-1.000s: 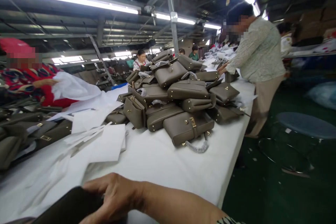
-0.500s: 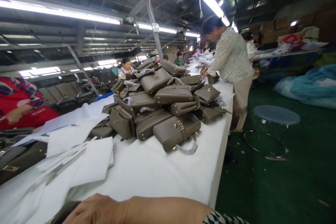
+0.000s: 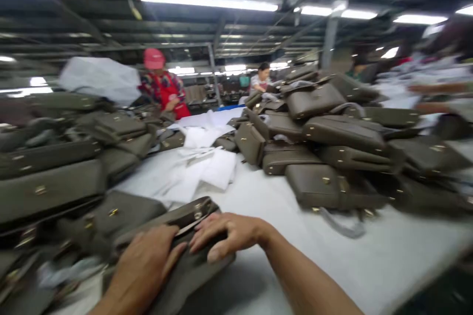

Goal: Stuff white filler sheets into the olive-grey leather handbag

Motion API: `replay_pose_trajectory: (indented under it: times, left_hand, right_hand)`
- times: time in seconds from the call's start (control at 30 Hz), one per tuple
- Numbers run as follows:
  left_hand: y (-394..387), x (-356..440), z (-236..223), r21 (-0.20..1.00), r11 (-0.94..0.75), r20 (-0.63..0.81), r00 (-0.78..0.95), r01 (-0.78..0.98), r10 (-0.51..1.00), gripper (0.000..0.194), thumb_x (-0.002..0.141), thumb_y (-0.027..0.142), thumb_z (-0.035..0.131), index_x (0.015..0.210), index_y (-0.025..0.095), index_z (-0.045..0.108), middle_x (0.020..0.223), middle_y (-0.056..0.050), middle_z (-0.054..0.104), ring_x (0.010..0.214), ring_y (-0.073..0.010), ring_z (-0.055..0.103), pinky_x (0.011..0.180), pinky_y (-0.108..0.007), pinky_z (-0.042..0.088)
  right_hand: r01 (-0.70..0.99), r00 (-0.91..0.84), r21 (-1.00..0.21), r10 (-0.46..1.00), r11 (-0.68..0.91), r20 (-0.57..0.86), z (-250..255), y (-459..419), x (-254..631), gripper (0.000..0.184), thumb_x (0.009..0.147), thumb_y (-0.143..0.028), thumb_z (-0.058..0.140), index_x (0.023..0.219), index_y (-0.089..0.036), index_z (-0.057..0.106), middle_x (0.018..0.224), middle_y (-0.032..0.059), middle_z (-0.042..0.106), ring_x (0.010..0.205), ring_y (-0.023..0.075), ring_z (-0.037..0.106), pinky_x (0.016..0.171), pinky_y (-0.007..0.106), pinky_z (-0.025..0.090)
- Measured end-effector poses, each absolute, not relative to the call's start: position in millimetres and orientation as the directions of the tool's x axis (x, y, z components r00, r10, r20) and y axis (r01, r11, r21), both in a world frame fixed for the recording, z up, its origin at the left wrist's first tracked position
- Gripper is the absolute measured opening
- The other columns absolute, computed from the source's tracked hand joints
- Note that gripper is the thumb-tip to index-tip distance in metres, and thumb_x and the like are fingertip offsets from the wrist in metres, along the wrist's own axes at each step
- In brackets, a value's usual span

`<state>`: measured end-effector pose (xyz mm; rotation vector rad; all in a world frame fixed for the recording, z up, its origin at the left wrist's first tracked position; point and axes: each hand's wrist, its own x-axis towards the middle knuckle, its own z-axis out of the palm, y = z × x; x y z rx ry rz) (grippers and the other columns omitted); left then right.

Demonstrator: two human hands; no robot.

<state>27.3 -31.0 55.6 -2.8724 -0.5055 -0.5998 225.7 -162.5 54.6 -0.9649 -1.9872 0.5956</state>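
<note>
A dark olive handbag lies tilted on the table at the bottom middle, its top edge with metal hardware facing away from me. My left hand grips its left side, the thumb lying along the front panel. From the right, my right hand reaches over the bag's upper edge, fingers curled at the opening and thumb against the front. A pale strip shows in the opening between the hands. The fingertips are partly hidden and blurred.
Similar handbags are heaped at the left and at the right. White paper sheets lie between the heaps on the white-covered table. A person in a red cap stands across the table; other people are farther back.
The view has swung left, bringing the left heap and the bag in front of me into view. Both my hands now show on the bag; earlier only one hand and forearm appeared at the bottom.
</note>
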Motion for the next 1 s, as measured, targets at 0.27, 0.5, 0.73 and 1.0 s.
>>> replay_pose_trajectory:
  times: [0.27,0.5,0.73,1.0]
  left_hand:
    - [-38.7,22.6,34.9,-0.173,-0.887,0.548,0.790,0.427,0.274,0.030,0.091,0.040,0.048,0.105,0.015,0.055,0.093,-0.009,0.064,0.085,-0.0254,0.059,0.077,-0.042,0.047]
    - [-50.8,22.5,29.9,-0.159,-0.911,0.522,0.815,0.381,0.249,0.017,0.090,0.030,0.050,0.101,0.019,0.055,0.109,-0.008,0.061,0.099,-0.0260,0.055,0.086,-0.043,0.043]
    - [-42.7,19.1,39.0,-0.094,-0.940,0.410,0.873,0.329,0.265,0.014,0.091,0.030,0.047,0.099,0.020,0.052,0.105,-0.006,0.061,0.099,-0.0251,0.054,0.084,-0.042,0.042]
    - [-31.8,22.5,60.4,0.036,-0.936,0.306,0.888,0.349,0.343,0.021,0.093,0.032,0.041,0.087,0.019,0.057,0.091,-0.005,0.062,0.087,-0.0225,0.056,0.077,-0.037,0.044]
  right_hand:
    - [0.704,0.071,-0.658,0.894,0.270,0.442,50.0,-159.5,202.7,0.044,0.066,-0.020,0.074,0.109,-0.022,0.061,0.106,0.0050,0.060,0.103,0.0221,0.051,0.090,0.036,0.044]
    - [0.826,0.250,-0.555,0.816,0.101,0.521,23.6,-143.7,217.7,0.050,0.072,-0.019,0.068,0.118,-0.028,0.052,0.120,0.0054,0.048,0.115,0.0226,0.045,0.101,0.040,0.040]
    - [0.626,0.354,-0.772,0.840,0.113,0.411,-3.5,-128.0,222.5,0.095,0.063,-0.045,0.078,0.140,-0.022,0.027,0.144,0.0131,0.031,0.134,0.0297,0.030,0.112,0.048,0.027]
    - [0.458,0.446,-0.885,0.840,0.083,0.309,-15.3,-122.1,221.9,0.080,0.058,-0.042,0.082,0.123,-0.023,0.040,0.109,0.0037,0.060,0.101,0.0223,0.057,0.093,0.037,0.044]
